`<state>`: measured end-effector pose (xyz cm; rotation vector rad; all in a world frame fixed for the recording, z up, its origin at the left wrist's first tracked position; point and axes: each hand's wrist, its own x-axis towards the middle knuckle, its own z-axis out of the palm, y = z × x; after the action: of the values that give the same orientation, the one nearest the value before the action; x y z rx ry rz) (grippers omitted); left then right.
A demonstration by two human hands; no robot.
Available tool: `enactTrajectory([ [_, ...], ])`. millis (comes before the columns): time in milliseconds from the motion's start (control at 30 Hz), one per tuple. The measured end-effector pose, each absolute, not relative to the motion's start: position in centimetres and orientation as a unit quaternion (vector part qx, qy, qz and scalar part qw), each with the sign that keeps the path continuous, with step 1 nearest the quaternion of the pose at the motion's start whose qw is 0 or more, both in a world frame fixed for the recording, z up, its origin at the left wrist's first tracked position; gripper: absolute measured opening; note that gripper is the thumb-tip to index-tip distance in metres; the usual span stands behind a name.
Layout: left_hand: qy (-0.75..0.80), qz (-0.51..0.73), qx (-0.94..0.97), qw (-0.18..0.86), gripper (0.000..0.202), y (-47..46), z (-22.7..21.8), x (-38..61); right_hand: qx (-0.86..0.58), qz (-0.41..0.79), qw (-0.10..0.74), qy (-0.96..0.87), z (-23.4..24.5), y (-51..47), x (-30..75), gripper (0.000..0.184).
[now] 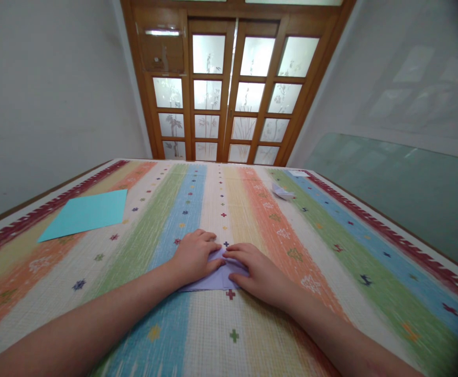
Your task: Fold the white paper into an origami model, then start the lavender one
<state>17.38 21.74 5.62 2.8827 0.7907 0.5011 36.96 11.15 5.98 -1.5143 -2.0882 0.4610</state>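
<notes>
A lavender sheet of origami paper (pixel 209 283), folded, lies on the tablecloth close in front of me, its near edge roughly straight. My left hand (pixel 197 254) rests on its left side, with bent fingers and the thumb on the paper. From the right, my right hand (pixel 254 269) grips the other side; its thumb lies nearer to me and its index finger farther up by the top. The fingertips of both hands almost meet near the paper's upper point. Part of the paper is hidden under the hands.
A turquoise sheet of paper (pixel 87 213) lies flat at the left. Toward the far right sits a small folded pale paper piece (pixel 282 192), with a white paper (pixel 298 173) near the back edge. The striped tablecloth (pixel 166 209) covers the table; wooden glazed doors (pixel 229 94) stand behind.
</notes>
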Motion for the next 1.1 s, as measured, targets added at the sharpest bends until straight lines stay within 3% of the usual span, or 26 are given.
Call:
enactTrajectory([
  [100, 0.258, 0.164, 0.95, 0.057, 0.036, 21.7, 5.7, 17.4, -0.583, 0.189, 0.228, -0.756, 5.5, 11.3, 37.5, 0.066],
  [200, 0.255, 0.164, 0.951, 0.058, 0.036, 21.7, 5.7, 17.4, -0.597, 0.206, 0.191, -0.751, 5.1, 11.5, 37.7, 0.072],
  [1100, 0.255, 0.166, 0.951, 0.052, 0.039, 21.5, 5.9, 17.3, -0.59, 0.175, 0.123, -0.778, 5.4, 11.5, 37.5, 0.069],
])
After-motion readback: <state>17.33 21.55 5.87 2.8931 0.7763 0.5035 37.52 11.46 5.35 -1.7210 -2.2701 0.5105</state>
